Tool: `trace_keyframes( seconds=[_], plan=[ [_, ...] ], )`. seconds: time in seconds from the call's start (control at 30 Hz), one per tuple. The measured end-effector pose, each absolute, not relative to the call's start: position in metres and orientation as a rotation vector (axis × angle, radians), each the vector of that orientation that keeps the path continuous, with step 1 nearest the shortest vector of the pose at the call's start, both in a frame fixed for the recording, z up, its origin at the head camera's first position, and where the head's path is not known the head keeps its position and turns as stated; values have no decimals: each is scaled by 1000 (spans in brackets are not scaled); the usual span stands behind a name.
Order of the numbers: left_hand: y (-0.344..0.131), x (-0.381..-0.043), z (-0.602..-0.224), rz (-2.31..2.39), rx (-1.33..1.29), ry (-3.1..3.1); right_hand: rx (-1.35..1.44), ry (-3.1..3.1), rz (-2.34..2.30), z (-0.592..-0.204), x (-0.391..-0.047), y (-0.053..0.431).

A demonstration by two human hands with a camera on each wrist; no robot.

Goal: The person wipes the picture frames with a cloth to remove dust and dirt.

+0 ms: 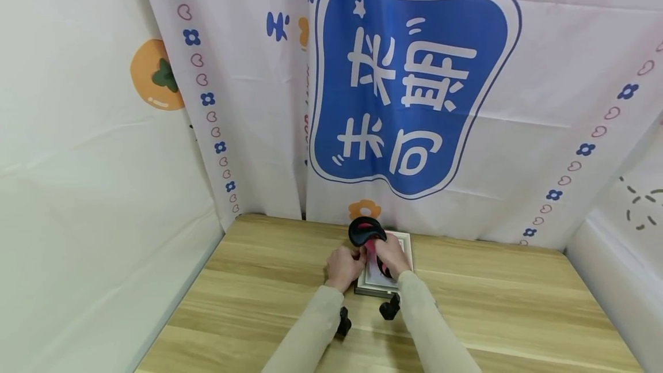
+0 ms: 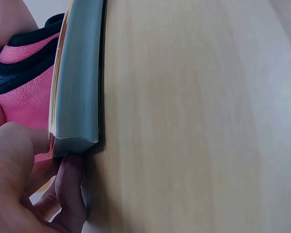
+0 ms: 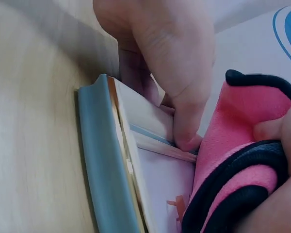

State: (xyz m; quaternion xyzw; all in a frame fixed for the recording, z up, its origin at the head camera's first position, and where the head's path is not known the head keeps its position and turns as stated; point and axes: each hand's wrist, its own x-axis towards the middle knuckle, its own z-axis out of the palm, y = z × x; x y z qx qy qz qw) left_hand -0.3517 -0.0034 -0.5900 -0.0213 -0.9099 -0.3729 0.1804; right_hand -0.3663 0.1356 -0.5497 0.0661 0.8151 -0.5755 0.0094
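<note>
A picture frame (image 1: 407,246) with a pale border lies face up on the wooden table, near its back edge. My left hand (image 1: 343,268) grips the frame at its left side. In the right wrist view, the thumb (image 3: 186,131) presses on the border while other fingers reach past the outer side. My right hand (image 1: 393,257) holds a bunched pink cloth (image 3: 242,116) with black edging against the front of the frame. Much of the picture is hidden by the cloth and the right hand. The frame's grey-blue side (image 2: 80,73) shows in the left wrist view.
Behind the wooden table (image 1: 492,298) hangs a white curtain (image 1: 497,171) with a large blue printed sign. A white wall panel (image 1: 103,217) stands at the left. Black wrist devices (image 1: 389,307) sit beneath the forearms.
</note>
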Motion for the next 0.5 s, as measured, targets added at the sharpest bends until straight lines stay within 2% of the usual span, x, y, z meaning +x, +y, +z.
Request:
trace_keyframes(
  seconds=[0.23,0.5],
  plan=[
    [-3,-352,-591,-1072,-34,-2616,155,2619,-1853,-538,-359,144],
    [-5,-353,-587,-1087,14,-2731,130,2824,-1703,-512,-344,173]
  ],
)
